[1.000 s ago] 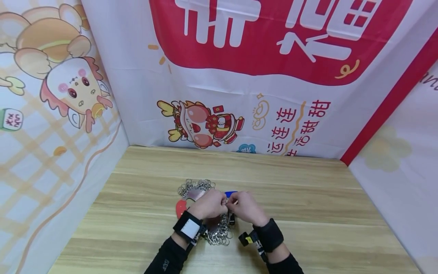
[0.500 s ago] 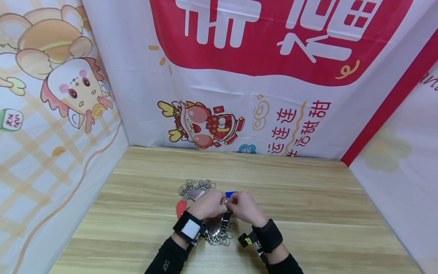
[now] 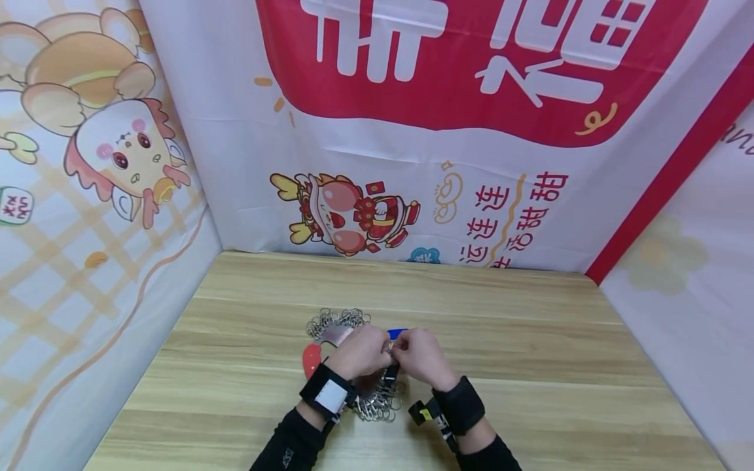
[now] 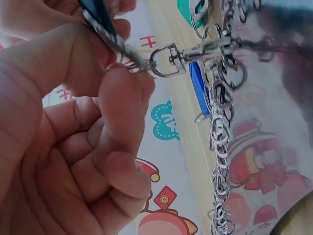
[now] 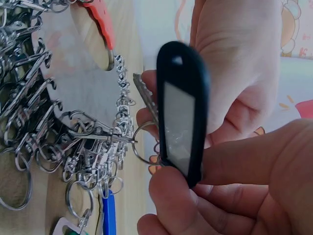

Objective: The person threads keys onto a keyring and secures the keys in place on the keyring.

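My left hand point(image 3: 362, 351) pinches a small split ring point(image 4: 138, 67) between thumb and forefinger. The ring hangs at the loop of a silver swivel clasp point(image 4: 168, 59). My right hand point(image 3: 425, 356) faces it, fingertips close to the left ones. It pinches the lower end of a black key tag point(image 5: 182, 112) with a pale label window. Beside the tag, in the right wrist view, a silver key point(image 5: 145, 95) lies against the left fingers. Behind is a shiny metal plate point(image 5: 83, 93) edged with several clasps and rings, partly hidden by my left hand in the head view.
A red flat piece point(image 3: 311, 358) lies at the plate's left, a blue one point(image 3: 397, 333) beyond the hands. Ring clusters point(image 3: 377, 407) hang at the plate's near end. All rest on a wooden table point(image 3: 530, 340) bordered by printed cloth walls point(image 3: 235, 131).
The black key tag below the fingers has shifted slightly left since a second ago. Both hands stay nearly in place, fingertips together.
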`<action>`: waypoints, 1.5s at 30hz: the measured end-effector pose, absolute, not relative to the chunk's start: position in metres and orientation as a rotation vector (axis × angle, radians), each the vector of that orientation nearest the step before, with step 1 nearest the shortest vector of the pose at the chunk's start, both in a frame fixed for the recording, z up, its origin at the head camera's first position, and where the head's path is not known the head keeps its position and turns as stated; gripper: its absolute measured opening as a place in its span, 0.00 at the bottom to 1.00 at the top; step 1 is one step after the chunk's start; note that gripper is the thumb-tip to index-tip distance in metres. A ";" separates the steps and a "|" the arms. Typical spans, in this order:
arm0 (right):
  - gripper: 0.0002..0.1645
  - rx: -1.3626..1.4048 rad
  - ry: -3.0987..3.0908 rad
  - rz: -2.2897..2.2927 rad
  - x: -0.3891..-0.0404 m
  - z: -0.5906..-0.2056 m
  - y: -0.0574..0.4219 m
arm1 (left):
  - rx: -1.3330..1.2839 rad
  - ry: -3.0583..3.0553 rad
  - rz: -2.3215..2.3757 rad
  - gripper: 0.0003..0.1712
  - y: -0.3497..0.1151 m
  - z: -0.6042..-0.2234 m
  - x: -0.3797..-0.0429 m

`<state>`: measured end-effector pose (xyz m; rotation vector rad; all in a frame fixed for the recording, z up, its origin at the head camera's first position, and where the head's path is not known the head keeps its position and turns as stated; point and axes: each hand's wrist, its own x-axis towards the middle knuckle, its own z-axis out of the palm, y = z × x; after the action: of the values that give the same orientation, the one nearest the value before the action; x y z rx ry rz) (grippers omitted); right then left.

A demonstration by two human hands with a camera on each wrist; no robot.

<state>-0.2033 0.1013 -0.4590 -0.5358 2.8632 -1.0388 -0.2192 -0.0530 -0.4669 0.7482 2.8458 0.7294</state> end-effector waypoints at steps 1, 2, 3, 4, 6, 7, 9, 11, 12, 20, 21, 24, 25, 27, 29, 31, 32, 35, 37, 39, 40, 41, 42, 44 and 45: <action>0.10 -0.516 2.864 -1.042 -0.203 -0.459 0.101 | 0.750 2.847 0.726 0.16 -0.053 -0.467 -0.219; 0.10 -0.510 2.864 -1.043 -0.204 -0.459 0.101 | 0.752 2.849 0.722 0.16 -0.053 -0.467 -0.219; 0.10 -0.512 2.860 -1.045 -0.204 -0.460 0.100 | 0.750 2.850 0.712 0.16 -0.052 -0.467 -0.219; 0.11 -0.524 2.858 -1.046 -0.204 -0.460 0.100 | 0.750 2.855 0.699 0.15 -0.052 -0.468 -0.219; 0.12 -0.565 2.855 -1.035 -0.205 -0.460 0.099 | 0.767 2.879 0.671 0.13 -0.052 -0.469 -0.220; 0.12 -0.596 2.855 -1.028 -0.205 -0.461 0.098 | 0.778 2.892 0.657 0.13 -0.052 -0.469 -0.220; 0.11 -0.664 2.865 -1.009 -0.206 -0.461 0.098 | 0.803 2.919 0.622 0.12 -0.052 -0.470 -0.220; 0.09 -0.713 2.865 -0.995 -0.207 -0.462 0.099 | 0.817 2.940 0.605 0.12 -0.051 -0.470 -0.220; 0.08 -0.732 2.863 -0.992 -0.207 -0.462 0.099 | 0.818 2.947 0.597 0.12 -0.051 -0.470 -0.220; 0.07 -0.661 2.884 -1.030 -0.209 -0.462 0.099 | 0.732 2.862 0.684 0.10 -0.051 -0.466 -0.218; 0.08 -0.639 2.885 -1.039 -0.210 -0.462 0.099 | 0.724 2.838 0.706 0.10 -0.052 -0.465 -0.218; 0.07 -0.597 2.890 -1.043 -0.210 -0.462 0.100 | 0.739 2.781 0.738 0.10 -0.054 -0.463 -0.218; 0.07 -0.585 2.888 -1.045 -0.210 -0.462 0.101 | 0.753 2.771 0.732 0.10 -0.055 -0.463 -0.219; 0.07 -0.562 2.884 -1.050 -0.209 -0.462 0.101 | 0.779 2.762 0.723 0.10 -0.056 -0.464 -0.220; 0.07 -0.560 2.880 -1.053 -0.209 -0.462 0.101 | 0.811 2.767 0.712 0.09 -0.057 -0.465 -0.221; 0.08 -0.556 2.875 -1.051 -0.209 -0.461 0.101 | 0.820 2.766 0.707 0.10 -0.057 -0.466 -0.222; 0.08 -0.570 2.875 -1.045 -0.209 -0.461 0.102 | 0.816 2.761 0.709 0.10 -0.057 -0.467 -0.222; 0.07 -0.613 2.863 -1.024 -0.209 -0.462 0.102 | 0.793 2.752 0.700 0.11 -0.056 -0.467 -0.222; 0.06 -0.639 2.852 -1.010 -0.209 -0.463 0.102 | 0.777 2.748 0.692 0.11 -0.056 -0.467 -0.221; 0.05 -0.657 2.839 -0.997 -0.209 -0.464 0.102 | 0.772 2.749 0.687 0.12 -0.056 -0.467 -0.220; 0.05 -0.663 2.837 -0.990 -0.209 -0.464 0.102 | 0.771 2.750 0.685 0.12 -0.056 -0.467 -0.220; 0.05 -0.664 2.836 -0.983 -0.209 -0.464 0.101 | 0.772 2.750 0.687 0.12 -0.056 -0.466 -0.220; 0.05 -0.663 2.836 -0.976 -0.208 -0.465 0.101 | 0.773 2.750 0.691 0.13 -0.056 -0.466 -0.220; 0.06 -0.661 2.835 -0.966 -0.208 -0.465 0.101 | 0.775 2.745 0.695 0.13 -0.056 -0.466 -0.219; 0.06 -0.654 2.838 -0.957 -0.208 -0.465 0.100 | 0.779 2.744 0.693 0.13 -0.057 -0.466 -0.219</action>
<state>-0.2079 0.1003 -0.4653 -0.6544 2.8384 -0.9567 -0.2194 -0.0568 -0.4658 0.7793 2.7441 0.6927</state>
